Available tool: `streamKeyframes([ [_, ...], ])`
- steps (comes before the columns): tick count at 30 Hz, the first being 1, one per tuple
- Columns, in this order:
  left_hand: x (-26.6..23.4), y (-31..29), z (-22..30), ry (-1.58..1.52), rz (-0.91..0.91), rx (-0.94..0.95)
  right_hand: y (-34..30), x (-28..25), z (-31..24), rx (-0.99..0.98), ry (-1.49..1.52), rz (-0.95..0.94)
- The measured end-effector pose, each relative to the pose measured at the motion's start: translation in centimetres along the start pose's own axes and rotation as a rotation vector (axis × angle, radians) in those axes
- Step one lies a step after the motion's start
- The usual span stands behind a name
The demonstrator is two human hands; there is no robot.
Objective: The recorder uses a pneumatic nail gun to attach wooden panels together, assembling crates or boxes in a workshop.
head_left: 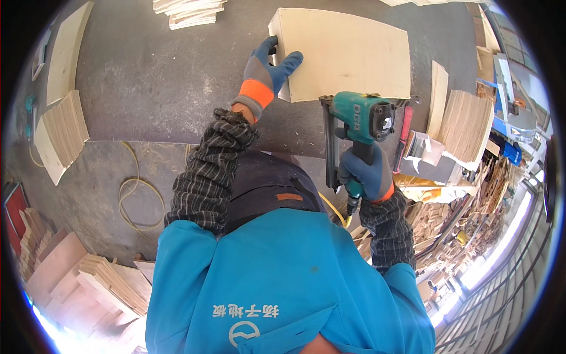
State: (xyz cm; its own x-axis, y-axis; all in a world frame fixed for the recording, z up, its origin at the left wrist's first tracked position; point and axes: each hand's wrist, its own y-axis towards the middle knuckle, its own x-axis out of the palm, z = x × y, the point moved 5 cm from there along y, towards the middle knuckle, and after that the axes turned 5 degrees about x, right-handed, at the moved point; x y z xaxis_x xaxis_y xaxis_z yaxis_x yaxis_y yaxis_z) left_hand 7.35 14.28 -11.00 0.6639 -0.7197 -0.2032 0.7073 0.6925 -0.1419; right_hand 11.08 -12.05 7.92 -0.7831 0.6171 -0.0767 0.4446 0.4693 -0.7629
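A pale wooden box (348, 56) lies on the dark worktable, its broad plywood face turned up. My left hand (266, 72), in a blue and grey glove with an orange cuff, grips the box's left end. Its thumb lies on the upper face and the fingers curl around the end panel. In my right hand (370, 172), wrapped around the handle, is a teal nail gun (361, 115) with a long black magazine. The gun is at the box's near edge; whether its nose touches the wood is hidden. A yellow hose (334, 207) runs from near the handle's bottom.
Stacked plywood panels stand at the table's left (63, 127) and right (469, 127). More thin boards (190, 12) lie at the far edge. A red-handled tool (404, 131) rests right of the gun. Coiled hose (141, 203) is on the floor; wood scraps (466, 218) heap up at right.
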Motion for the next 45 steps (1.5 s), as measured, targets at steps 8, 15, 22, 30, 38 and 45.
streamKeyframes([
  [8, -0.4, -0.3, 0.7, -0.090, -0.041, -0.093, -1.1, -4.3, 4.8, -0.092, -0.130, 0.147],
  [15, -0.8, -5.7, 2.1, -0.131, -0.068, -0.133, 1.9, -11.7, 12.5, -0.299, -0.716, 0.809],
  [22, 0.8, -9.2, 1.5, -0.410, -0.097, -0.233, 7.2, -17.2, 19.0, 0.129, -0.776, 0.723],
  [30, 1.9, -5.4, 0.9, -0.397, 0.064, -0.280, 4.3, -30.6, 22.3, 0.073, -0.760, 1.121],
  [38, 3.2, -7.3, 2.5, -0.280, 0.098, 0.045, 7.6, -33.9, 25.5, -0.080, -1.055, 1.054],
  [45, 2.6, -5.9, 4.5, 0.067, 0.128, -0.033, 9.1, -36.2, 23.9, 0.159, -0.884, 0.888],
])
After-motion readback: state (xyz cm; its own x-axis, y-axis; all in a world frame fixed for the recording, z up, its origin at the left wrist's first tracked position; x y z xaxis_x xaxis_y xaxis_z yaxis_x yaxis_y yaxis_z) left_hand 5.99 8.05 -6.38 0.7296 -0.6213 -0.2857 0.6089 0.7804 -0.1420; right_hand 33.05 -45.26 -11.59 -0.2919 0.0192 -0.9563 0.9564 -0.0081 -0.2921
